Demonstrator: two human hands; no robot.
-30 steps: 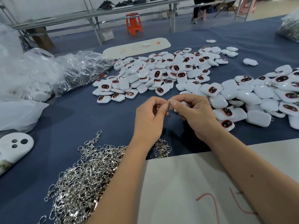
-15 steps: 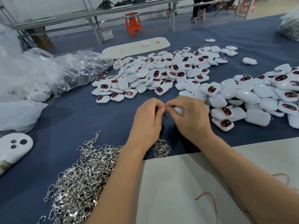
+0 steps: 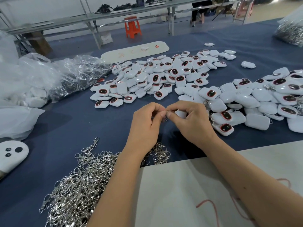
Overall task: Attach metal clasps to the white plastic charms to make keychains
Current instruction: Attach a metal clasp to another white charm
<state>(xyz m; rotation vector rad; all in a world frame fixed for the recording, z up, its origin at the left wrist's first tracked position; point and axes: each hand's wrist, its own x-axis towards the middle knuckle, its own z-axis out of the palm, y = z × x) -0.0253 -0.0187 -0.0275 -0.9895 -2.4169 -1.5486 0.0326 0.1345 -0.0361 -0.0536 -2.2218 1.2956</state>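
My left hand (image 3: 146,123) and my right hand (image 3: 191,122) meet fingertip to fingertip over the blue table. Between them they pinch a small metal clasp (image 3: 166,114), mostly hidden by the fingers. My right hand also curls round a white plastic charm (image 3: 180,113), of which only a sliver shows. A big pile of white charms (image 3: 164,76) with dark red-rimmed ovals lies beyond the hands. A second pile of charms (image 3: 262,99), some with clasps on them, spreads to the right. A heap of loose silver clasps (image 3: 78,185) lies under my left forearm.
Clear plastic bags (image 3: 41,79) with more parts sit at the left. A white board (image 3: 180,194) with red marks lies under my right forearm. A white ghost-shaped piece (image 3: 11,154) is at the left edge. A long white board (image 3: 136,50) lies behind the piles.
Both hands have stayed together, fingertips working on the clasp. They shifted slightly toward me and the finger positions changed a little.
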